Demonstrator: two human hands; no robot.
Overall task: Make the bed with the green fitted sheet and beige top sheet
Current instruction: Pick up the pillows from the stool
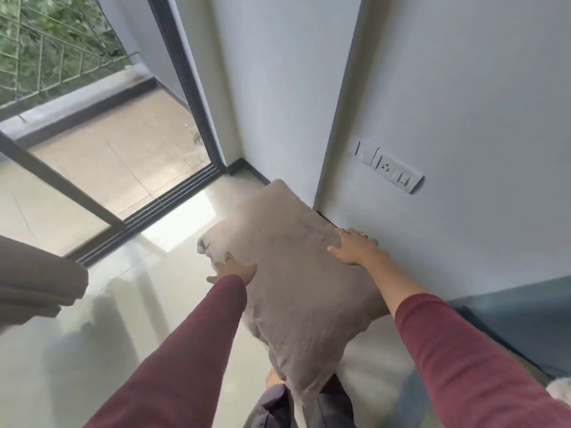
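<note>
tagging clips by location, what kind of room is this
Most likely a bedroom in a home: a beige pillow held between both hands, a bed corner with a green sheet at right, and a sliding glass door onto a balcony.

We count one beige pillow [296,273], two hands, left hand [234,268] and right hand [353,247], each wearing one ring, two maroon sleeves [173,350], one wall switch panel [389,168], and one bare foot [273,376].
</note>
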